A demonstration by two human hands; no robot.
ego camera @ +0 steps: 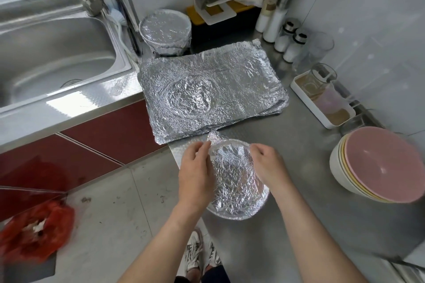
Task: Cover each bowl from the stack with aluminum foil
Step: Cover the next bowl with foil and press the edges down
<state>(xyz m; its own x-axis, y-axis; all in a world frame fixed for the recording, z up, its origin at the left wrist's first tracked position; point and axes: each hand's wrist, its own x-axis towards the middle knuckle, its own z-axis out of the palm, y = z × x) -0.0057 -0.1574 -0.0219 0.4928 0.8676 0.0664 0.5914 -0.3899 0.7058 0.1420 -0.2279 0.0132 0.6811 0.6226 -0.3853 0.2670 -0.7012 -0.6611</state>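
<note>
Under both hands (pixel 232 165), crinkled foil (pixel 234 181) covers bowl (pixel 239 215)

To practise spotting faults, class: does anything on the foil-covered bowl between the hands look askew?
Yes. A foil flap sticks up at the far rim of the bowl, by the left hand, not yet folded down like the rest.

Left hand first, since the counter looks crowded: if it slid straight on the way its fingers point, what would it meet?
The left hand would probably meet the loose foil flap at the far rim of the bowl, then the stack of foil sheets beyond; depth is unclear.
</note>
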